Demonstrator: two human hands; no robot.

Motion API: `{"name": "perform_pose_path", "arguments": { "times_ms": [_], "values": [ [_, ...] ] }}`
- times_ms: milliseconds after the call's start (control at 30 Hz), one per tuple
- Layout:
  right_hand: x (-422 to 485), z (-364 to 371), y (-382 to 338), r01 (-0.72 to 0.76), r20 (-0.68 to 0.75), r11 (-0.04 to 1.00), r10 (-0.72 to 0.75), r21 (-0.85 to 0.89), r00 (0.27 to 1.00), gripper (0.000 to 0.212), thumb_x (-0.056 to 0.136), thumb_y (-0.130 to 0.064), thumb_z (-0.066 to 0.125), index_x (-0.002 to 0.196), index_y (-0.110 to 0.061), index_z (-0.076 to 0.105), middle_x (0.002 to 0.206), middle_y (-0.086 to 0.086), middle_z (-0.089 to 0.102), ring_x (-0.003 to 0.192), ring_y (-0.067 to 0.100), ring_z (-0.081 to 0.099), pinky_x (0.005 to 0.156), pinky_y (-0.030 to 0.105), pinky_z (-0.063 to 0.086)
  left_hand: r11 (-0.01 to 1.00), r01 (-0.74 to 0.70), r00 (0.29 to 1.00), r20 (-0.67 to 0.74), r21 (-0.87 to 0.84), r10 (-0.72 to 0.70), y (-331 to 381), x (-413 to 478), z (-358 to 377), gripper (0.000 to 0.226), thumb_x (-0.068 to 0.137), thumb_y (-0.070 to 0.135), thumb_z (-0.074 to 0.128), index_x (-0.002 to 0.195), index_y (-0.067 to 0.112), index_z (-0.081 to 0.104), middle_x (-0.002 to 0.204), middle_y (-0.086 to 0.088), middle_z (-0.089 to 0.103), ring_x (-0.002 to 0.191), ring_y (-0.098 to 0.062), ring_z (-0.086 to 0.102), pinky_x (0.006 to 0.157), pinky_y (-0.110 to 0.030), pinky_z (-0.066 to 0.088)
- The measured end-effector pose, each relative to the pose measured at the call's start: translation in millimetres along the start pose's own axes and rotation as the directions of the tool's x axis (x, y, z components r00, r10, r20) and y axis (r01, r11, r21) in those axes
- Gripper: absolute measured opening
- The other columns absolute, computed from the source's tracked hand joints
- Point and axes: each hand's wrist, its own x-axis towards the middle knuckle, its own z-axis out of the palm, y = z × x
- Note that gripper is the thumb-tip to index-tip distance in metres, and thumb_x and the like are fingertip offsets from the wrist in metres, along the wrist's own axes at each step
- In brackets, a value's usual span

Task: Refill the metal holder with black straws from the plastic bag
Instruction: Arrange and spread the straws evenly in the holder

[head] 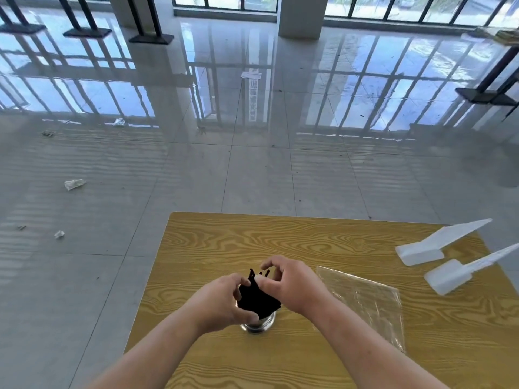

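A thick bunch of black straws [257, 300] stands upright in the shiny metal holder [259, 324] near the middle of the wooden table [295, 242]. My left hand [222, 301] curls round the left side of the bunch. My right hand [292, 284] pinches the straw tops from the right with thumb and fingers. Most of the holder is hidden behind my hands; only its lower rim shows. The clear plastic bag [365, 299] lies flat on the table to the right of the holder, and looks empty.
Two white plastic scoop-like pieces [427, 249] [455, 276] rest near the table's right edge. Beyond the table is a glossy tiled floor with scraps of paper [74, 184] and black metal stands at the back.
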Motion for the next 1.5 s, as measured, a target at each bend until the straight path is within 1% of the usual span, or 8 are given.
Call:
{"name": "perform_pose_path", "arguments": {
  "times_ms": [133, 267, 433, 700, 933, 1233, 1333, 1500],
  "values": [
    [-5, -8, 25, -0.063, -0.092, 0.998, 0.065, 0.024, 0.994, 0.027, 0.093, -0.060, 0.066, 0.111, -0.039, 0.067, 0.071, -0.007, 0.064, 0.057, 0.004, 0.055, 0.060, 0.035, 0.053, 0.995, -0.070, 0.997, 0.020, 0.076, 0.069, 11, 2, 16, 0.091, 0.058, 0.070, 0.082, 0.139, 0.046, 0.049, 0.119, 0.028, 0.055, 0.102, 0.001, 0.058, 0.083, -0.018, 0.047],
    [-13, -4, 45, -0.207, 0.000, 0.978, 0.207, 0.025, 0.978, 0.018, 0.096, -0.052, 0.063, 0.104, -0.037, 0.068, 0.076, -0.006, 0.075, 0.063, 0.013, 0.069, 0.066, 0.039, 0.061, 0.969, -0.133, 0.990, -0.023, 0.207, 0.141, 28, 8, 33, 0.080, 0.073, 0.060, 0.080, 0.144, 0.039, 0.048, 0.134, 0.020, 0.054, 0.117, -0.010, 0.061, 0.098, -0.032, 0.053],
    [-22, 15, 52, -0.305, 0.205, 0.931, 0.265, 0.199, 0.942, 0.015, 0.105, -0.031, 0.060, 0.104, -0.031, 0.075, 0.096, -0.003, 0.083, 0.084, 0.014, 0.079, 0.073, 0.031, 0.064, 0.939, -0.142, 0.981, -0.081, 0.314, 0.175, 43, 18, 42, 0.049, 0.088, 0.044, 0.073, 0.133, 0.032, 0.057, 0.126, 0.011, 0.061, 0.109, -0.017, 0.064, 0.091, -0.031, 0.053],
    [-24, 4, 54, -0.282, 0.105, 0.912, 0.262, 0.298, 0.959, 0.013, 0.105, -0.025, 0.061, 0.103, -0.029, 0.074, 0.092, -0.003, 0.083, 0.069, 0.001, 0.069, 0.059, 0.015, 0.051, 0.928, -0.197, 0.945, -0.192, 0.316, 0.266, 40, 18, 31, 0.021, 0.096, 0.037, 0.067, 0.117, 0.032, 0.072, 0.117, 0.012, 0.071, 0.104, -0.011, 0.066, 0.090, -0.026, 0.052],
    [-18, -3, 45, -0.218, 0.052, 0.929, 0.212, 0.299, 0.976, 0.015, 0.103, -0.024, 0.059, 0.100, -0.028, 0.073, 0.092, 0.004, 0.082, 0.064, 0.009, 0.062, 0.060, 0.027, 0.053, 0.925, -0.220, 0.918, -0.254, 0.310, 0.304, 44, 8, 1, 0.017, 0.094, 0.039, 0.071, 0.109, 0.034, 0.075, 0.107, 0.017, 0.072, 0.094, -0.003, 0.062, 0.079, -0.014, 0.042],
    [-5, -12, 32, -0.177, 0.016, 0.924, 0.183, 0.340, 0.983, 0.017, 0.104, -0.023, 0.061, 0.097, -0.027, 0.075, 0.078, -0.004, 0.079, 0.063, 0.013, 0.059, 0.063, 0.035, 0.053, 0.948, -0.218, 0.905, -0.315, 0.230, 0.285, 75, -16, -73, 0.010, 0.083, 0.046, 0.081, 0.088, 0.037, 0.078, 0.073, 0.024, 0.071, 0.070, 0.007, 0.064, 0.057, -0.013, 0.039],
    [-3, -16, 29, -0.178, 0.016, 0.909, 0.186, 0.376, 0.982, 0.018, 0.103, -0.024, 0.060, 0.096, -0.026, 0.076, 0.076, -0.006, 0.079, 0.065, 0.016, 0.058, 0.064, 0.038, 0.051, 0.967, -0.226, 0.909, -0.333, 0.113, 0.251, 84, -26, -101, 0.009, 0.080, 0.044, 0.085, 0.081, 0.043, 0.076, 0.071, 0.028, 0.072, 0.062, 0.003, 0.067, 0.053, -0.020, 0.047],
    [-2, -22, 26, -0.181, -0.010, 0.900, 0.202, 0.397, 0.979, 0.023, 0.103, -0.019, 0.058, 0.094, -0.027, 0.077, 0.075, -0.004, 0.079, 0.058, 0.013, 0.054, 0.056, 0.031, 0.047, 0.935, -0.325, 0.859, -0.458, -0.141, 0.230, 91, -41, -145, 0.018, 0.081, 0.026, 0.090, 0.084, 0.040, 0.080, 0.067, 0.006, 0.077, 0.057, -0.010, 0.072, 0.061, -0.032, 0.061]
  ]
}}
